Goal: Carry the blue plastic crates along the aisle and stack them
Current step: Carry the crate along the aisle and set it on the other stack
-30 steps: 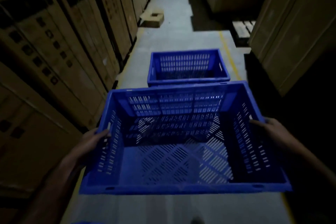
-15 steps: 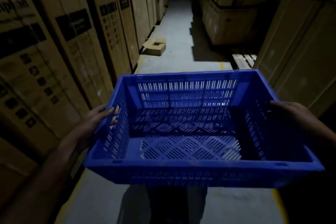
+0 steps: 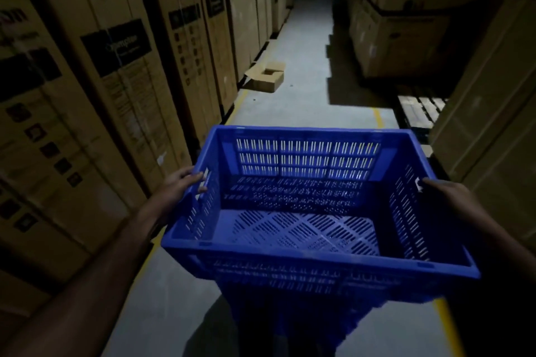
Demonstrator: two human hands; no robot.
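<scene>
An empty blue plastic crate [image 3: 304,229] with slotted walls and floor hangs in front of me over the aisle floor. My left hand [image 3: 179,185] grips its left wall, fingers curled over the rim near the handle slot. My right hand [image 3: 446,191] grips the right wall at the handle slot. More blue slotted plastic [image 3: 313,319] shows below the held crate; I cannot tell whether it is another crate or how it lies. The crate that stood on the floor earlier is out of sight.
Tall stacked cardboard boxes [image 3: 121,90] line the left side. More cartons [image 3: 406,38] and a wooden pallet [image 3: 420,109] stand on the right. A small open cardboard box [image 3: 268,77] lies on the grey floor ahead. Yellow lines [image 3: 378,117] edge the dim aisle.
The view has lifted to look along the aisle and the held crate has risen. The second blue crate on the floor ahead has dropped out of sight behind the held one.
</scene>
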